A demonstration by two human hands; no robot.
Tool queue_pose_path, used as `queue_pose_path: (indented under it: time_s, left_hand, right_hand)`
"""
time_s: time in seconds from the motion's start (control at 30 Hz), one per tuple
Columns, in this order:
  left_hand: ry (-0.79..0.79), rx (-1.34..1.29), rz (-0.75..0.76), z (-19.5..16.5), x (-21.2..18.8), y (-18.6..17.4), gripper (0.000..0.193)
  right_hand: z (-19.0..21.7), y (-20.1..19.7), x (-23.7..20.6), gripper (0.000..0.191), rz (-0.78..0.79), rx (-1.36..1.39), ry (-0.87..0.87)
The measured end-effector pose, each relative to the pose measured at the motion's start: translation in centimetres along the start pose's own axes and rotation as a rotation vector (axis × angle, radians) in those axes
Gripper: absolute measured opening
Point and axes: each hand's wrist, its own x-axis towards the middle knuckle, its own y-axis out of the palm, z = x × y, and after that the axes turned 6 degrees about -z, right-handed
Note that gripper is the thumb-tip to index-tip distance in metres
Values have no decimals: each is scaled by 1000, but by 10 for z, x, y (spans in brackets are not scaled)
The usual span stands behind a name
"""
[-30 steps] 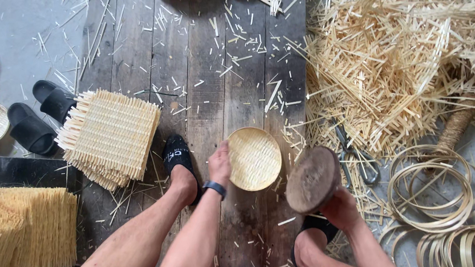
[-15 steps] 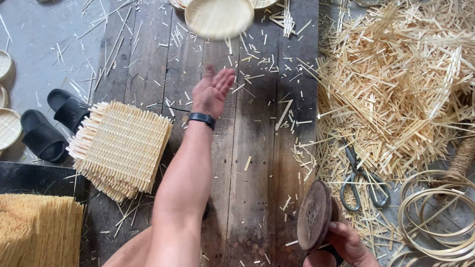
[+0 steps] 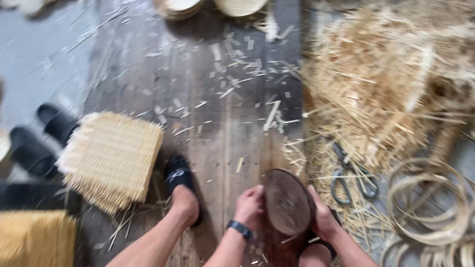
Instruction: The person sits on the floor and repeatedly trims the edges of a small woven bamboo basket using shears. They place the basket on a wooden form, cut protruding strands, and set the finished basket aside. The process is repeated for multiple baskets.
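While both hands closed on the round dark wooden disc (image 3: 286, 202), it stood tilted on the plank floor (image 3: 213, 124) between the person's feet. The left hand (image 3: 250, 203) gripped its left edge with curled fingers, and the right hand (image 3: 322, 219) clasped its right edge. Scissors (image 3: 349, 176) lay just beside, on straw (image 3: 385, 96).

Bare left hand (image 3: 250, 203) and bare right hand (image 3: 324, 218), no sleeves, dark band with blue-faced watch (image 3: 239, 229) on left wrist, bare lower legs, black slip-on sandal (image 3: 179, 177) on left foot
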Motion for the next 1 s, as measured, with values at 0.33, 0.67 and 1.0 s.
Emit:
queue_pose_path:
  time_s: [0.33,0.67,1.0]
  left_hand:
    - [814,985,-513,-110,16,-99,53]
    - [490,1362,-822,-181,41,-237,37]
    - [-1,1359,229,-163,-2,-184,46]
  right_hand:
    - [-10,12,9,27,-387,-647,-345]
    - [-23,-24,-8,26,-274,-556,-252]
    - [-13,-27,-4,25,-255,-510,-246]
